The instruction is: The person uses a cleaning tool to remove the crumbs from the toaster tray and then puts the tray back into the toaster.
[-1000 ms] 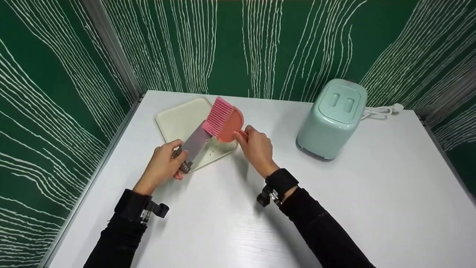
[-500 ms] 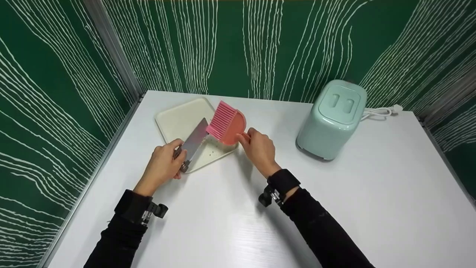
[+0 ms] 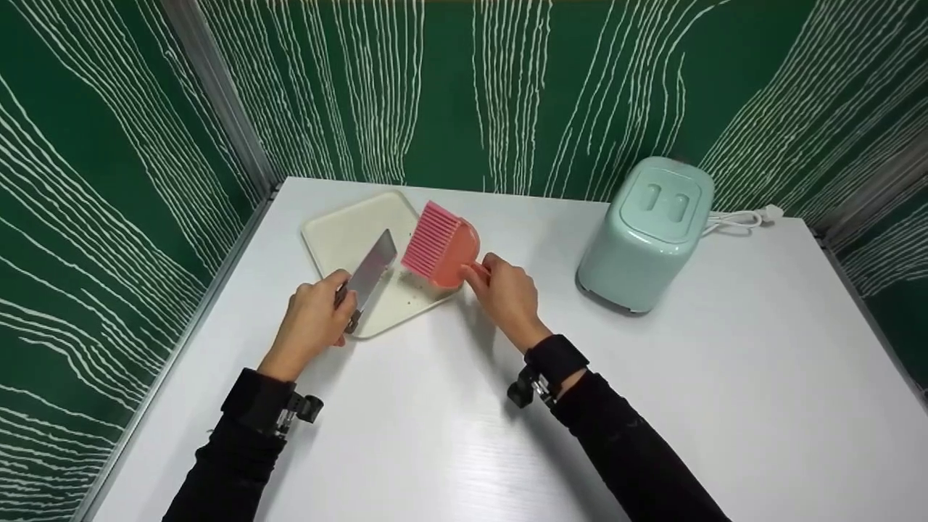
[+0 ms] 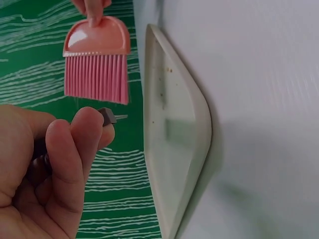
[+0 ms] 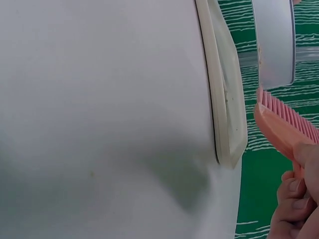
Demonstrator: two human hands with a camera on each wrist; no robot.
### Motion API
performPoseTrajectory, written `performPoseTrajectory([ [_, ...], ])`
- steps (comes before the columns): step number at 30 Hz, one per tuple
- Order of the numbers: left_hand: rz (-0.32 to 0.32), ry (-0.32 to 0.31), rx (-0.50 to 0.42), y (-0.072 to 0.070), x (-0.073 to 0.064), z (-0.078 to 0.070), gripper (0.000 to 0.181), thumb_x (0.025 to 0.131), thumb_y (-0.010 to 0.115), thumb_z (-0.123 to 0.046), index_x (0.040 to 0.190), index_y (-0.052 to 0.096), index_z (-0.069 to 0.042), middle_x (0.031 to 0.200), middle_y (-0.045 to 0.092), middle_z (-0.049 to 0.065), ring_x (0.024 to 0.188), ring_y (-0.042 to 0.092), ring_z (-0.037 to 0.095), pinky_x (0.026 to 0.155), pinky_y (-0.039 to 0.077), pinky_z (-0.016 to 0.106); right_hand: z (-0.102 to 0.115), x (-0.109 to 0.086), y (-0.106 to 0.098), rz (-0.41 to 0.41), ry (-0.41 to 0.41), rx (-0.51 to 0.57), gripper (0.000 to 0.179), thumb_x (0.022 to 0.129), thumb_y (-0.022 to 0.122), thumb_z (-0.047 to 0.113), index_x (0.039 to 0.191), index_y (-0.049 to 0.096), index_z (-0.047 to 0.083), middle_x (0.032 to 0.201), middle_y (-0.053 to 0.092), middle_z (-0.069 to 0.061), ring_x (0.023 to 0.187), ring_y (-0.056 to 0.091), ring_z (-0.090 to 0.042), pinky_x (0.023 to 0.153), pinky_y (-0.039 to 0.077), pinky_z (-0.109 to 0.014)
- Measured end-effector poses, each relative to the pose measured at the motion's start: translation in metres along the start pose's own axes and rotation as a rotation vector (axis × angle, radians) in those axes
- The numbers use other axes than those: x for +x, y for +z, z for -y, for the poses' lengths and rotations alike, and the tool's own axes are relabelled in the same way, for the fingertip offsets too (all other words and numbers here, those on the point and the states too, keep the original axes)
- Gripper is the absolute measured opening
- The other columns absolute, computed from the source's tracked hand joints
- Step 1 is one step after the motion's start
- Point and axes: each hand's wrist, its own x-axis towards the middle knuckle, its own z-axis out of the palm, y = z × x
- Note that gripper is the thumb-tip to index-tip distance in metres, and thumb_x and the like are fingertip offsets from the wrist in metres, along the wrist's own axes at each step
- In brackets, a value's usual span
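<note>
My left hand (image 3: 315,319) grips the handle of a steel cleaver (image 3: 372,271), its blade slanting up over a cream tray (image 3: 341,235). My right hand (image 3: 504,290) pinches the short handle of a pink brush (image 3: 438,246), bristles pointing up and left, just right of the blade tip. In the left wrist view my left hand (image 4: 47,169) is curled round the dark handle, with the pink brush (image 4: 97,67) above and the tray (image 4: 174,144) on edge. In the right wrist view the cleaver blade (image 5: 273,42) hangs above the brush (image 5: 286,122) and the tray (image 5: 224,94). Small crumbs lie on the tray.
A mint-green appliance (image 3: 649,232) stands at the back right of the white table (image 3: 464,406), its white cord (image 3: 743,216) trailing behind. Green patterned walls close in on the left, back and right. A metal rail runs along the table's left edge.
The cleaver blade has come down and left, out from against the brush bristles, towards the tray. The brush has dropped slightly. Both hands keep their hold.
</note>
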Motion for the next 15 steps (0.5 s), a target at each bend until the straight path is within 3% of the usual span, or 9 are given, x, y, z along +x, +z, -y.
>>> performPoseTrajectory([
  [8,-0.002,-0.005,-0.003,0.000,0.002,0.000,0.009,0.106,0.057,-0.013,0.107,0.063,-0.006,0.071,0.072,0.014,0.039,0.064,0.013,0.040,0.049,0.028,0.011,-0.014,0.006,-0.001,-0.159,0.054,0.045,0.103,0.070,0.050,0.082,0.056,0.012,0.065,0.042,0.005,0.059,0.041,-0.014,0.056,0.029,-0.030],
  [15,-0.004,-0.008,-0.011,0.000,0.001,-0.002,0.008,0.107,0.058,-0.011,0.104,0.062,-0.005,0.072,0.073,0.015,0.040,0.065,0.013,0.040,0.050,0.027,0.018,-0.021,0.011,-0.006,-0.231,0.052,0.046,0.102,0.072,0.048,0.080,0.052,0.013,0.063,0.040,0.006,0.057,0.040,-0.012,0.055,0.025,-0.029],
])
